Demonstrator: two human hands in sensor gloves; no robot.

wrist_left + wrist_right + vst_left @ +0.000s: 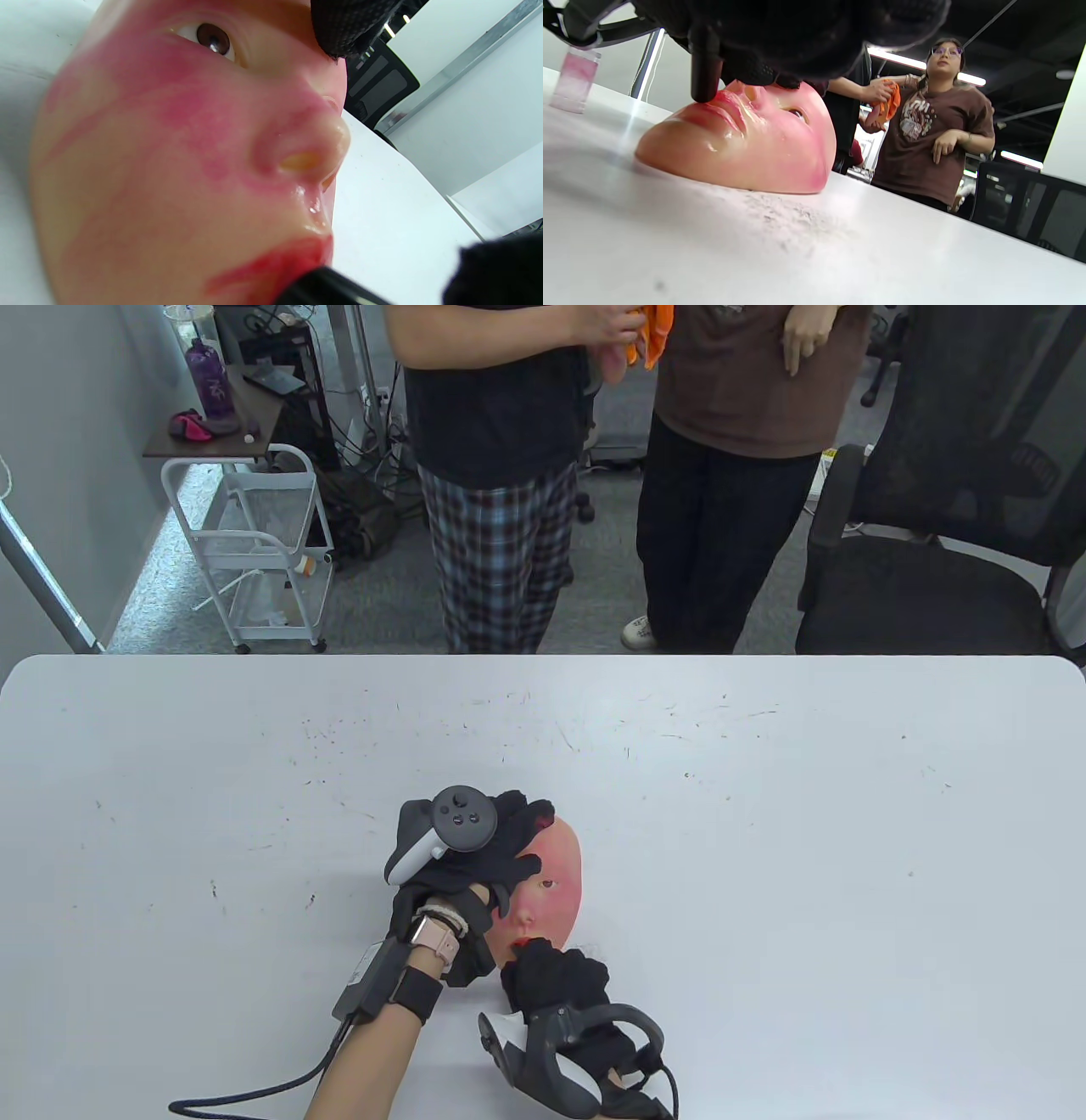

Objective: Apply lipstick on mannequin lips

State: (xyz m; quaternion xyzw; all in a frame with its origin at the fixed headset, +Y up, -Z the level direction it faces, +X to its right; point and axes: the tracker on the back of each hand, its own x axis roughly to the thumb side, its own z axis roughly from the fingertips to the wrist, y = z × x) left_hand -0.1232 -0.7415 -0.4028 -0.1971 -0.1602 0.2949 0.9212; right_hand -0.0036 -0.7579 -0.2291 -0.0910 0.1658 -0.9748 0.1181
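On the scuffed white table (764, 814) lies the mannequin face (556, 891).

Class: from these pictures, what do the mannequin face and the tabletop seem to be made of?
Mannequin face: probably soft silicone or rubber, since it has glossy wet-looking highlights and a skin tone stained pink. Tabletop: likely a hard matte white laminate, as it looks flat, scuffed and speckled with dark marks.
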